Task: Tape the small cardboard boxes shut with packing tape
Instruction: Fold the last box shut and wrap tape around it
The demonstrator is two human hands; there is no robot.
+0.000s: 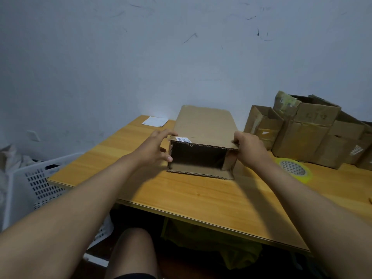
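Head view: left hand (156,147) open, bracing box (203,141); right hand (248,147) pinching its top flap. Flaps gaping; tape (294,169) applied now risks sealing crooked.

You are in a plain room used for packing, like a small back room at home. In front of you is a yellow wood table (193,198) pushed up to a bare pale wall (181,47) with dark scuff marks on it. At 2 o'clock, a pile of worn cardboard boxes (314,133) sits on the table by the wall, some with old tape and labels. Near it, at 3 o'clock, lies a roll of tape (294,168). At 9 o'clock, down beside the table, stands a white plastic basket (36,186) with cloth in it. A white paper (154,121) lies at 11 o'clock.
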